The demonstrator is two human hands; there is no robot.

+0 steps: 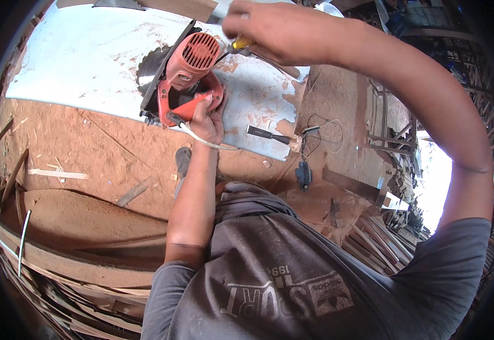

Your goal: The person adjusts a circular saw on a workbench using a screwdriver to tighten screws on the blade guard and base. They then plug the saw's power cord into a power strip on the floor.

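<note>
A red circular saw (pixel 193 62) rests on a worn, pale blue tabletop, its dark round blade (pixel 148 71) on the left side. My left hand (pixel 208 122) is closed around the saw's red rear handle, with the power cord coming out beside it. Above and to the right, my right hand (pixel 269 31) grips a screwdriver (pixel 241 43) with a yellow and black handle. The screwdriver's thin shaft points at the side of the saw's motor housing; whether the tip touches a screw cannot be made out. My right fingers are slightly blurred.
A dark chisel-like tool (pixel 267 135) lies near the tabletop's (pixel 88 56) right corner. Beyond it are tangled wires and a dark electrical box (pixel 303 175). Stacked wood strips (pixel 377 241) lie at the right, and a long curved board (pixel 88 221) at the lower left. Sawdust covers the ground.
</note>
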